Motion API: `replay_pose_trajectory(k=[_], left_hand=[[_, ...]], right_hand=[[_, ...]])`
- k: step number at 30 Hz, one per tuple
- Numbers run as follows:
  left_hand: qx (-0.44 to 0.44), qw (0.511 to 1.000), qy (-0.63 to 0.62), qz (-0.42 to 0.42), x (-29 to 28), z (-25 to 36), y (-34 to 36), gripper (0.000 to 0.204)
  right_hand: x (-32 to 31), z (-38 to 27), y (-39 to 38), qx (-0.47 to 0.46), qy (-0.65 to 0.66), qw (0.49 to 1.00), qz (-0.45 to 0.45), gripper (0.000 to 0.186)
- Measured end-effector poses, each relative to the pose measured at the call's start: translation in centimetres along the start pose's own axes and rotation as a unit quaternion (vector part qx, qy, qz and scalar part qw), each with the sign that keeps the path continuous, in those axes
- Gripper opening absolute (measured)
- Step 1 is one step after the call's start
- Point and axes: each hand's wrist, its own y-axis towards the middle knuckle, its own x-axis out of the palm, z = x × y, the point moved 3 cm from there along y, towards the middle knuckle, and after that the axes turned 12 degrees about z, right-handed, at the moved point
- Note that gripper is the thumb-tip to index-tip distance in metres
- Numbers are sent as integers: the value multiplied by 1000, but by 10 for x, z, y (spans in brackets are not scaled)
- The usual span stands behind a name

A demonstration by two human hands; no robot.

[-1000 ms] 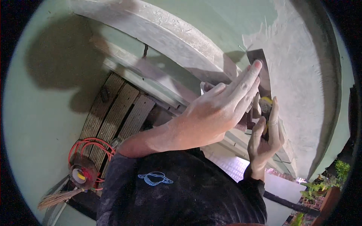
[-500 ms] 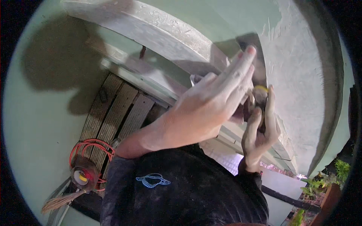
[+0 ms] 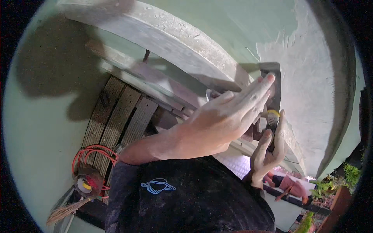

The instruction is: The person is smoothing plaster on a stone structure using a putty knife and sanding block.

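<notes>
My right hand point(image 3: 269, 158) is closed around the black-and-yellow handle of a trowel point(image 3: 272, 121). The trowel's grey metal blade lies against the wall, beside a patch of pale grey plaster point(image 3: 309, 81). My left hand point(image 3: 221, 123), dusted with white, reaches across from the left with its fingers stretched out flat. Its fingertips lie over the blade and hide part of it. Behind the left hand, a brownish object near the handle is mostly covered, and I cannot make out what it is.
A pale concrete ledge point(image 3: 182, 39) curves along the green wall. At lower left are a slatted wooden surface point(image 3: 112, 112), a coiled orange cable point(image 3: 95, 149) and a straw brush point(image 3: 66, 213). At lower right, a person point(image 3: 291, 187) is near plants point(image 3: 351, 174).
Both hands and the trowel have moved down and slightly right along the wall in the picture. A person has come into view at lower right.
</notes>
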Motion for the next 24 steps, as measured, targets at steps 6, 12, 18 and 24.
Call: replay_pose_trajectory(k=[6, 12, 18, 24], left_hand=[[-21, 999, 4, -33, -9, 1, 5, 71], [-15, 998, 41, -50, -1, 4, 1, 74], [-24, 996, 65, -49, -2, 12, 2, 72], [-57, 992, 107, 15, 3, -4, -5, 66]], right_hand=[[1, 0, 2, 25, 16, 1000, -10, 50], [3, 2, 0, -53, 8, 998, -11, 50], [6, 4, -5, -19, 44, 999, 0, 50], [28, -12, 15, -17, 57, 998, -28, 51]])
